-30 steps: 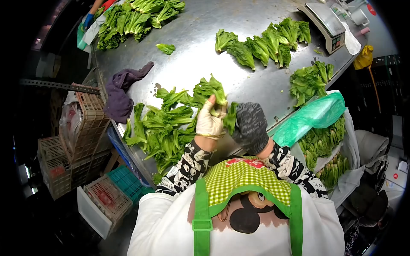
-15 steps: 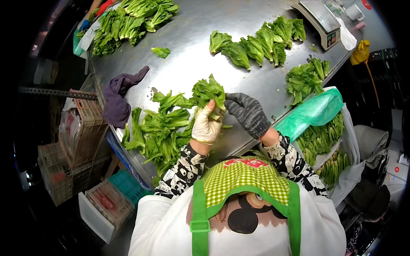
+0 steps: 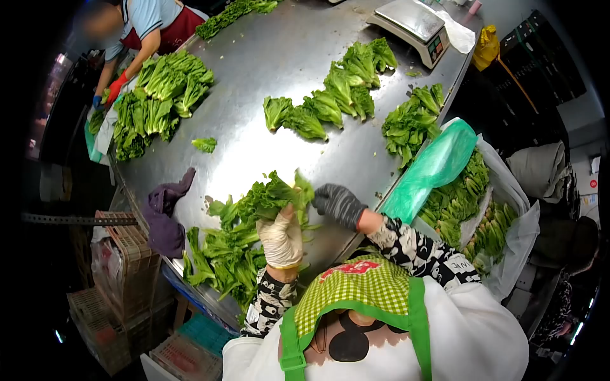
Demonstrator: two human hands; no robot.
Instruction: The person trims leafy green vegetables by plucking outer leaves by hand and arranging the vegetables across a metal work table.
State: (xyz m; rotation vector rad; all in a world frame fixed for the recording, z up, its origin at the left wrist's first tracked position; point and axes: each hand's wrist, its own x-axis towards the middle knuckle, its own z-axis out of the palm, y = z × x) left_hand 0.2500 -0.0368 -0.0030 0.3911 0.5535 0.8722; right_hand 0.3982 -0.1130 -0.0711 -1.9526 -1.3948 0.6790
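My left hand (image 3: 281,240), in a white glove, grips a head of leafy lettuce (image 3: 274,195) above the near edge of the metal table. My right hand (image 3: 340,205), in a dark grey knitted glove, is just right of that lettuce with its fingers curled in. A blurred leaf (image 3: 304,191) lies close to its fingertips; whether they pinch it I cannot make out. Loose lettuce leaves (image 3: 229,263) are heaped to the left of and beneath my left hand.
Lettuce heads (image 3: 324,106) lie in a row on the metal table (image 3: 244,95), near a scale (image 3: 413,28). More lettuce (image 3: 413,124) sits by a green plastic bag (image 3: 432,168) and lined crate (image 3: 508,254). A purple cloth (image 3: 166,216) lies left. A co-worker (image 3: 149,38) handles lettuce at far left.
The view has shifted, bringing the co-worker further into sight. My right hand has drawn slightly away from the held lettuce, and the lettuce has tilted left in my left hand.
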